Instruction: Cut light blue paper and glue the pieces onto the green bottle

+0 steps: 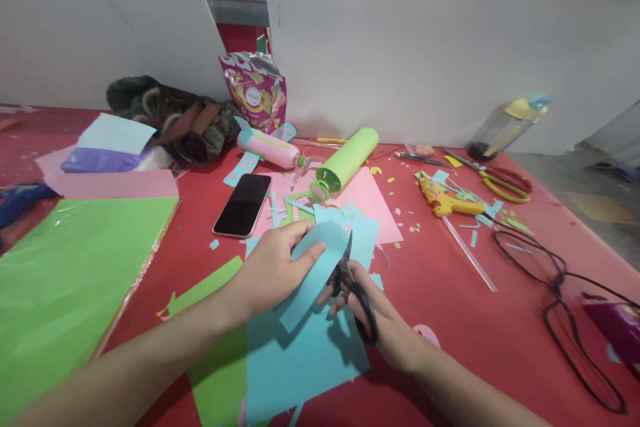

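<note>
A piece of light blue paper [309,280] is pinched in my left hand [280,267], thumb on top, held above the red table. My right hand [373,300] grips black-handled scissors [367,313], whose blades lie against the paper's right edge. Beneath both hands is a larger light blue sheet [300,373], partly over a green sheet [220,367]. Just beyond are pink paper [380,207] and a bottle wrapped in green paper [349,159], lying on its side. A phone [243,205] rests left of them.
A yellow glue gun [447,200] with a black cord [555,280] lies at right, near yellow-handled scissors [505,187] and paper scraps. Behind are a pink paper-covered bottle [270,149], a snack bag [255,93] and a clear bottle [505,127]. A green paper pack [75,280] occupies the left.
</note>
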A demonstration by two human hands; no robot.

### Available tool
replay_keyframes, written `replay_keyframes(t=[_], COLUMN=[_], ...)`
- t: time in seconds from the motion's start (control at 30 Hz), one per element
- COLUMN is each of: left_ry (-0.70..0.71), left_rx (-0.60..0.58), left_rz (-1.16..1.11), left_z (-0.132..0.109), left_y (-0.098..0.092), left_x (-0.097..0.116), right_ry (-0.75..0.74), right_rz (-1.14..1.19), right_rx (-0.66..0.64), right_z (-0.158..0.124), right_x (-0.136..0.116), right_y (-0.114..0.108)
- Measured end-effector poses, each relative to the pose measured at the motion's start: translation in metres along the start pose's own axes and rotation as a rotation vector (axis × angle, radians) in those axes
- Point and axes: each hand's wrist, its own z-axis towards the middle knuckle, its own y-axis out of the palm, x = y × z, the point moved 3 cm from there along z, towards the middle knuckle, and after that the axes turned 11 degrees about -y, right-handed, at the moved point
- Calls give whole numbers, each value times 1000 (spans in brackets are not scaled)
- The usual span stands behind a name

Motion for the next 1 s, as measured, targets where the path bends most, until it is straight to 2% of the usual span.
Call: replay_keyframes(t=[0.13,0.23,0.4,0.57,0.67,0.83,1.0], left_ry=[3,13,5,15,-14,-122,-255], left_rx=[76,96,107,35,-8,-130,-219], left_rz=[-7,-41,-35,11,12,-152,-178], left_z=[3,5,0,-7,-8,0,9], left_y=[-4,-5,10,33,38,31,21], left_x=[-1,-3,-5,-7,-9,-11,-16], right_ry=[-32,-61,-87,-71,-54,-106,-160], right_rz=[46,61,59,13,-14,-19,-36], right_rx=[49,141,329,504,542,600,655], right_z=[2,4,7,7,6,8,10], right_x=[0,2,3,0,0,-2,-7], right_y=[2,0,-7,-13,-15,-22,-27])
